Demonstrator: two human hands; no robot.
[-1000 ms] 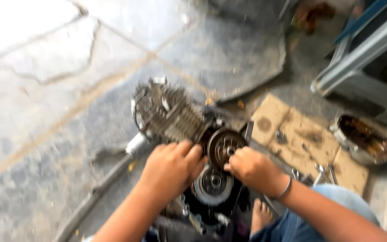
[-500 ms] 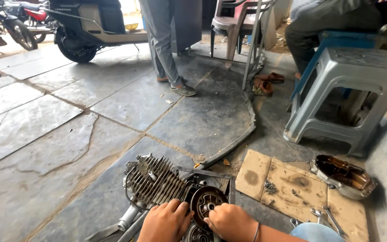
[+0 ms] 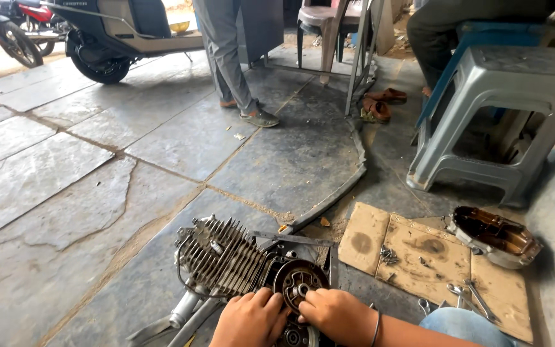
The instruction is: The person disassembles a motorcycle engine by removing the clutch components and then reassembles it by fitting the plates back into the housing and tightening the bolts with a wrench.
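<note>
Engine (image 3: 226,260): finned end toward upper left — long axis diagonal on stone floor (image 3: 65,180).
Left hand (image 3: 250,319): fingers curled on casing.
Right hand (image 3: 336,314): fingertips at round hub (image 3: 299,283) — seemingly pinching; grip unclear.

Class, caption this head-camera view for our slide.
Both hands, left hand and right hand, on a finned engine on stone floor.

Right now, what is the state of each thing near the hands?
Engine: on the floor, side cover off, round disc exposed.
Left hand: resting on the engine, holding nothing.
Right hand: fingers on the round disc.
Engine cover: off, lying hollow side up.
Cardboard: flat, oil-stained.
</note>
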